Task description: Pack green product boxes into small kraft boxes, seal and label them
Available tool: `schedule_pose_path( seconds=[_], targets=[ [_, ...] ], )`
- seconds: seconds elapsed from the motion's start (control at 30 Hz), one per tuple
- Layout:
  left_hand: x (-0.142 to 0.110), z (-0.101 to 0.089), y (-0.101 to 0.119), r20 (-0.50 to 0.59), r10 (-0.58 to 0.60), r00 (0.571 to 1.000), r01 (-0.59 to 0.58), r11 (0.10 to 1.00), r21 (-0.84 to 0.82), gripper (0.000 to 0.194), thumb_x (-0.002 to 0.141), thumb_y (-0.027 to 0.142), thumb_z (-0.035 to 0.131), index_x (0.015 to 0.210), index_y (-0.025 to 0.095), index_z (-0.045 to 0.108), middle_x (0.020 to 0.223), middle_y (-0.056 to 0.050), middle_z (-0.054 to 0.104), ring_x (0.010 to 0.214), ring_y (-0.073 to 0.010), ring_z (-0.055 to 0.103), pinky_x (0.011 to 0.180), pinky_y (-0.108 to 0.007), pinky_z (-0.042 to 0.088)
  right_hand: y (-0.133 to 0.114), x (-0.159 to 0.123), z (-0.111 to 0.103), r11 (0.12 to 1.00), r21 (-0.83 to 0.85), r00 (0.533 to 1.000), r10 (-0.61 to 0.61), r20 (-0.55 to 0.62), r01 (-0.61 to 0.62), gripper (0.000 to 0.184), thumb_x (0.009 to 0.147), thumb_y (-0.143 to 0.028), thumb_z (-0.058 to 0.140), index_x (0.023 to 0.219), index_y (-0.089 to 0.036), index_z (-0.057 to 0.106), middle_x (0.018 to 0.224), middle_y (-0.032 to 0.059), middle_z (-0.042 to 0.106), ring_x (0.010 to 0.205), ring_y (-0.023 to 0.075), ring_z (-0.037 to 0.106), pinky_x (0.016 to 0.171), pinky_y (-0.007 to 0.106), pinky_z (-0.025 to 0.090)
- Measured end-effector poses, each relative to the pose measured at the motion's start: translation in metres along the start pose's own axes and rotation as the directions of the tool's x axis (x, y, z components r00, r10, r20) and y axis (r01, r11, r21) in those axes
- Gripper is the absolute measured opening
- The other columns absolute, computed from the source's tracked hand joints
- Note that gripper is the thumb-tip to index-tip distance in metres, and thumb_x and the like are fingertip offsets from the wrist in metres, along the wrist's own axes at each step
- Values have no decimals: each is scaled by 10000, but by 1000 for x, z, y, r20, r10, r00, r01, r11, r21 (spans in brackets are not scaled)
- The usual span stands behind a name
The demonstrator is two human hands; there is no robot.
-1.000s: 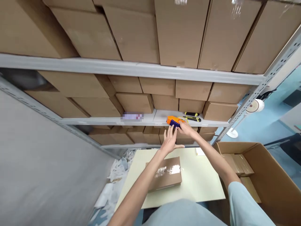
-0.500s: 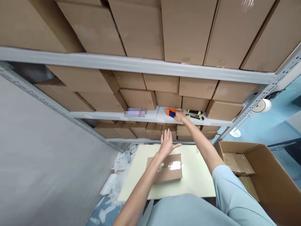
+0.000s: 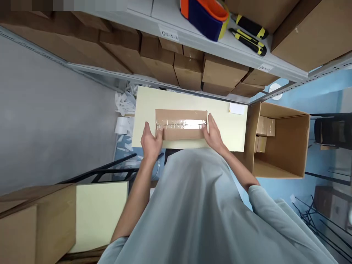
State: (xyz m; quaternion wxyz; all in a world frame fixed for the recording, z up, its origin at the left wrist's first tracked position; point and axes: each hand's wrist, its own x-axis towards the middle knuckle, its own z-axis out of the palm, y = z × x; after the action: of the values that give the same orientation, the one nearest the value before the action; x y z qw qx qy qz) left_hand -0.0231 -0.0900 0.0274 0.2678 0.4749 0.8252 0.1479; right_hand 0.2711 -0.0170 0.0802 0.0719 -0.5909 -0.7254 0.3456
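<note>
A taped cardboard box [image 3: 180,134] lies on the pale yellow tabletop [image 3: 225,135] in front of me, clear tape shining along its top. My left hand [image 3: 151,142] is at the box's left end. Its thumb reaches the near corner, while the fingers are spread apart from the end with a gap between. At the right end, my right hand [image 3: 215,136] has its thumb over the box's edge and its fingers along the side. Up on the shelf sit an orange and dark blue tape dispenser [image 3: 205,18] and two yellow-black utility knives [image 3: 249,41].
Shelving [image 3: 192,46] holding several cardboard boxes spans the far side. A large open carton [image 3: 286,146] with small boxes inside stands right of the table. A white card [image 3: 237,108] lies at the table's far right. Another carton [image 3: 55,216] is at lower left; paper scraps [image 3: 125,106] lie left.
My right hand has let go of the tape dispenser, leaving it on the shelf, and come down to the box. My left hand has moved to the box's left end. The view has tilted down.
</note>
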Motion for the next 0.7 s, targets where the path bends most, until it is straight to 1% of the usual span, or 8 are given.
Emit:
schedule_pose_path(
  seconds=[0.07, 0.13, 0.23, 0.33, 0.4, 0.47, 0.6, 0.7],
  targets=[
    [6, 4, 16, 1, -9, 1000, 9, 1000, -6, 921, 1093, 676, 378, 1735, 16, 372, 1684, -323, 549, 1605, -434, 530, 1305, -601, 441, 2, -5, 24, 995, 46, 994, 86, 67, -89, 858, 1191, -627, 122, 1845, -72, 120, 1892, 200, 265, 1792, 293, 195, 1452, 498, 260],
    [14, 10, 32, -8, -28, 1000, 28, 1000, -6, 913, 1072, 695, 436, 1685, 19, 445, 1582, -325, 631, 1516, -472, 603, 1240, -621, 490, 3, 1, 40, 984, 103, 988, 137, 75, -144, 898, 1181, -677, 138, 1849, -79, 89, 1899, 192, 248, 1793, 298, 191, 1448, 502, 270],
    [23, 20, 49, -43, -104, 994, 105, 994, 32, 986, 984, 746, 612, 1619, 3, 486, 1512, -344, 655, 1447, -505, 636, 1205, -627, 508, 8, 16, 57, 957, 241, 986, 169, 2, -164, 1069, 1116, -845, 245, 1852, -95, 48, 1910, 191, 200, 1793, 329, 188, 1450, 528, 262],
    [29, 30, 57, -73, -184, 980, 188, 981, 48, 1063, 847, 742, 816, 1561, 14, 515, 1492, -344, 665, 1404, -519, 657, 1190, -624, 520, 17, 31, 72, 913, 352, 972, 234, -38, -206, 1311, 996, -987, 402, 1842, -63, 13, 1892, 241, 225, 1765, 395, 268, 1422, 572, 315],
    [31, 32, 56, -85, -219, 972, 223, 974, 34, 1016, 828, 712, 866, 1514, 32, 550, 1463, -330, 692, 1362, -508, 684, 1174, -617, 529, 28, 39, 79, 884, 394, 960, 278, -16, -250, 1344, 967, -1018, 400, 1843, -70, 23, 1862, 254, 308, 1722, 420, 366, 1389, 593, 367],
    [32, 33, 50, -85, -236, 968, 238, 971, 10, 883, 875, 657, 860, 1467, 57, 598, 1394, -296, 743, 1313, -475, 717, 1161, -601, 534, 40, 45, 83, 867, 438, 965, 262, 7, -239, 1261, 1005, -999, 288, 1847, -85, 75, 1847, 233, 360, 1709, 391, 403, 1393, 564, 364],
    [32, 30, 30, -97, -198, 975, 189, 978, -89, 501, 998, 511, 757, 1353, 157, 734, 1259, -170, 821, 1217, -371, 768, 1137, -526, 554, 60, 47, 84, 842, 529, 993, 121, 2, -104, 1114, 1075, -908, 127, 1852, -111, 134, 1899, 142, 272, 1775, 258, 259, 1455, 465, 234],
    [31, 30, 19, -101, -149, 984, 133, 980, -149, 449, 1037, 489, 692, 1343, 169, 763, 1264, -156, 824, 1229, -353, 770, 1155, -520, 555, 64, 45, 81, 849, 518, 993, 118, 0, -101, 1083, 1081, -899, 107, 1863, -150, 86, 1917, 113, 220, 1790, 244, 204, 1469, 487, 180]
  ],
)
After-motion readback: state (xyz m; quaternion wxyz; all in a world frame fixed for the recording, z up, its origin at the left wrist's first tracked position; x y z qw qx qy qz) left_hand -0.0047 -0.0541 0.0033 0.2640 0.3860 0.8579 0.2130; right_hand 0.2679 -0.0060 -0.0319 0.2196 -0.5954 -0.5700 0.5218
